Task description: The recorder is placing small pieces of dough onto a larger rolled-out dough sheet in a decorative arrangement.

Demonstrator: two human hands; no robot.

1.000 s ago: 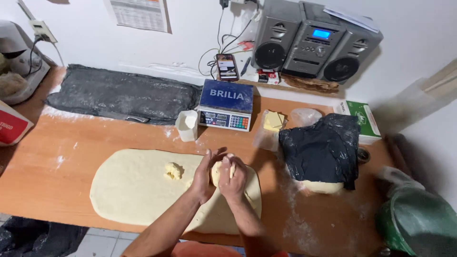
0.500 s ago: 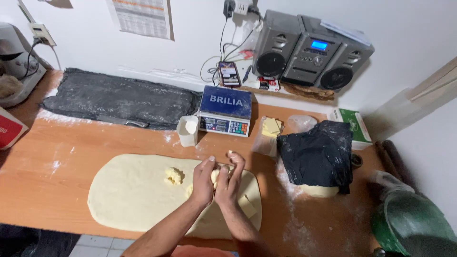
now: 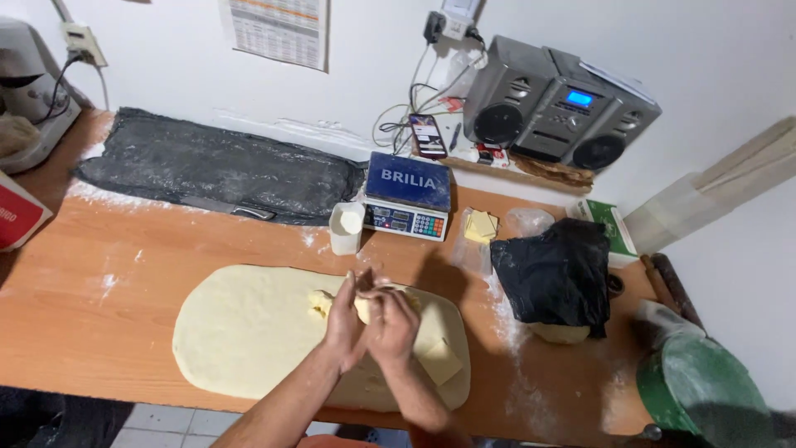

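Observation:
A large flat sheet of pale dough (image 3: pixel 257 332) lies on the wooden table (image 3: pixel 124 274). Both my hands work together above its right half. My left hand (image 3: pixel 347 319) and my right hand (image 3: pixel 394 323) are pressed around a soft yellowish lump of butter (image 3: pixel 365 307). A smaller dab of butter (image 3: pixel 319 303) sits on the dough just left of my hands. A flat square butter slab (image 3: pixel 439 358) rests on the dough's right end.
A digital scale (image 3: pixel 408 195) and a white cup (image 3: pixel 346 228) stand behind the dough. Butter slices (image 3: pixel 479 226), a black bag over dough (image 3: pixel 555 278), a rolling pin (image 3: pixel 672 286), a green bowl (image 3: pixel 705 398), a radio (image 3: pixel 555 108) and a black floured cloth (image 3: pixel 215 170) are around.
My hands stay joined on the butter lump, kneading it over the right half of the dough; the camera view has shifted slightly.

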